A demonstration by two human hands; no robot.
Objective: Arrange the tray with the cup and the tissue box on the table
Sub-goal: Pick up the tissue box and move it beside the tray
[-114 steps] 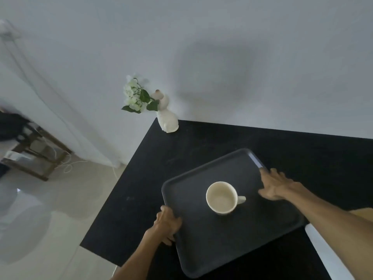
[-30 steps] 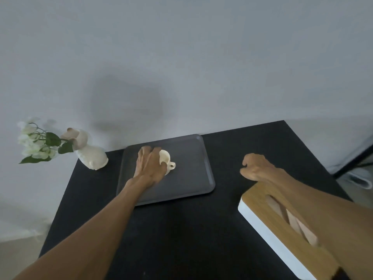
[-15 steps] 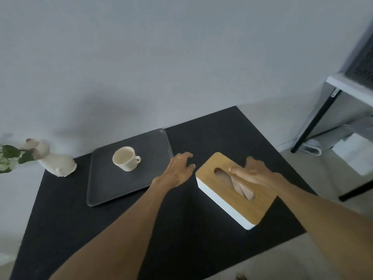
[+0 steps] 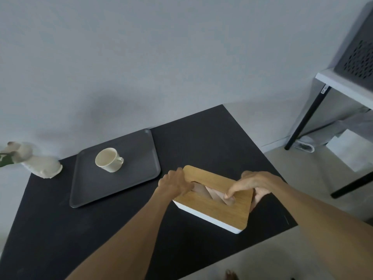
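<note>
A dark grey tray (image 4: 139, 158) lies on the black table (image 4: 60, 229) near the wall, with a cream cup (image 4: 108, 160) standing on it, handle to the right. To its right sits the tissue box (image 4: 218, 207), white with a wooden lid and a slot in the top. My left hand (image 4: 174, 183) grips the box's left end. My right hand (image 4: 252, 185) grips its far right end, fingers over the lid by the slot. The box rests on the table or just above it; I cannot tell which.
A white vase (image 4: 40, 164) with green leaves stands at the table's back left corner. A white shelf unit (image 4: 343, 87) with black legs holds a perforated grey box at the far right. The table's right edge runs close behind the tissue box.
The left hand left the cup and crossed to the tissue box. Both hands have closed on the box's ends. Before that the tray was set down near the wall.
</note>
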